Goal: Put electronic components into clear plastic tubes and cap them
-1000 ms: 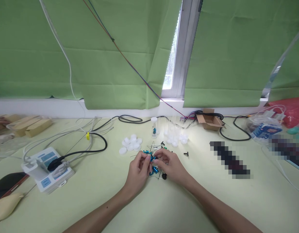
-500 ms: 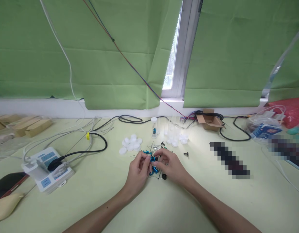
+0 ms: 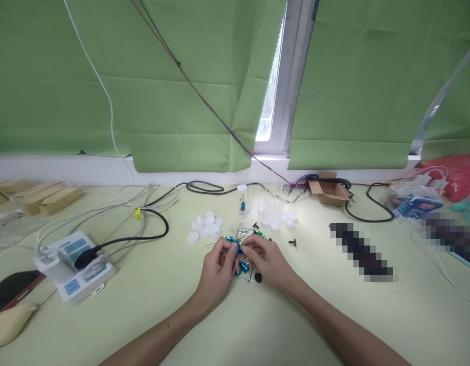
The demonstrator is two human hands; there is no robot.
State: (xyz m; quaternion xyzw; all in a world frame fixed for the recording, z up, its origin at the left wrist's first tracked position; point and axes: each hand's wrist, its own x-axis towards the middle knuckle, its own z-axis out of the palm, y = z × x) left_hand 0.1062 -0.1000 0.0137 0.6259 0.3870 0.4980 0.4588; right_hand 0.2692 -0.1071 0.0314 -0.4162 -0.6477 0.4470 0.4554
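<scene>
My left hand point(image 3: 216, 270) is closed in a pinch on a small blue metallic part point(image 3: 239, 251) low over the table. Against the same part my right hand point(image 3: 271, 263) has its thumb and fingertips pinched together; the fingers partly cover it, so its exact kind is unclear. Under and around both hands lie more blue metallic pieces point(image 3: 244, 267), thin metal wires and a black round-headed piece point(image 3: 258, 278). A small green piece point(image 3: 260, 234) shows just beyond my right fingers. Farther right lies a black T-shaped piece point(image 3: 292, 242).
White round caps point(image 3: 204, 227) sit in a cluster behind my left hand. A capped clear tube point(image 3: 242, 209) with blue parts stands behind, near other clear tubes. A white power strip point(image 3: 72, 277) with cables is at left, an open cardboard box point(image 3: 330, 194) at back right.
My right thumb and fingers have shifted slightly left, closer to the left fingertips. A dark bit seen between the hands is now covered, and the green piece shows more. The left hand barely moved.
</scene>
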